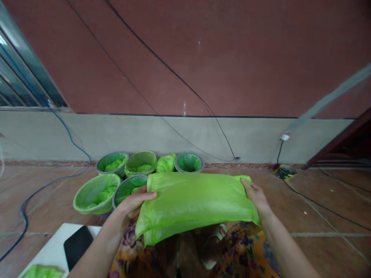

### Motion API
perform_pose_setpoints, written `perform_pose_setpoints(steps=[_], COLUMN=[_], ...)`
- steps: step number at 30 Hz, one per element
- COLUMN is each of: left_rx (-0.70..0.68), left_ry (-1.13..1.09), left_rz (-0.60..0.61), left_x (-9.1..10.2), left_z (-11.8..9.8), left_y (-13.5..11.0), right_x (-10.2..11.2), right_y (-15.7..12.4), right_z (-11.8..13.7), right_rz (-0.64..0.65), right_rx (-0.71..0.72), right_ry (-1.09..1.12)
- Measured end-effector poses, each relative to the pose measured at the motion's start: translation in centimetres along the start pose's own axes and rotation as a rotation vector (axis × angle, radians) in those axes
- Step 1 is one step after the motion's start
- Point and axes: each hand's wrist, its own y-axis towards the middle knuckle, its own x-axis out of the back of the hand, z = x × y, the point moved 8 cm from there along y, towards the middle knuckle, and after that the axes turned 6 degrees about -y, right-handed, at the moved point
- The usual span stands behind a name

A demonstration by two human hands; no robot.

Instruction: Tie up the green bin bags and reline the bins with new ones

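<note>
A bright green plastic bag (194, 197) is stretched sideways in front of me, above my lap. My left hand (135, 201) grips its left end, the thumb lying on top and the fingers hidden behind the plastic. At the opposite end, my right hand (256, 197) pinches the upper right corner, its fingers partly behind the bag. The bag looks flat and folded over, with its lower edge hanging loose. Just beyond my left hand stands a grey-rimmed bin (116, 195) lined with green plastic, partly covered by that hand.
More green-lined bins, one oval (78, 202) and one round (189, 153), stand near the wall, with a crumpled green bag (165, 163) among them. A white board (43, 249) at lower left carries a black phone (77, 245). A blue cable (24, 204) and a black cable (327, 210) cross the floor.
</note>
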Motion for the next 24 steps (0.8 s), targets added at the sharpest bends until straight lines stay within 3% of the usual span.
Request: perform_pose_setpoints(steps=[2, 4, 8, 13, 16, 20, 24], left_rx=[0.061, 0.062, 0.015, -0.093, -0.172, -0.287, -0.287], left_ry=[0.031, 0.114, 0.298, 0.386, 0.416, 0.472, 0.380], left_rz=[0.115, 0.131, -0.004, -0.142, -0.161, -0.230, -0.286], left_x=[-0.5, -0.2, 2.0, 3.9, 3.9, 4.7, 6.0], left_z=[0.2, 0.2, 0.1, -0.5, -0.8, -1.1, -1.0], left_y=[-0.1, 0.2, 1.3, 2.0, 2.1, 2.6, 2.8], right_x=[0.1, -0.3, -1.8, -2.8, -3.1, -2.6, -2.6], right_y=[-0.5, -1.3, -3.4, -4.7, -4.3, -2.8, -2.3], right_z=[-0.7, -1.3, -1.4, -1.7, -1.9, -2.2, -2.2], right_rz=[0.067, 0.218, 0.619, 0.819, 0.818, 0.668, 0.579], right_rx=[-0.133, -0.247, -0.289, -0.255, -0.218, -0.143, -0.071], right_ry=[-0.020, -0.039, -0.049, -0.165, -0.175, -0.201, -0.187])
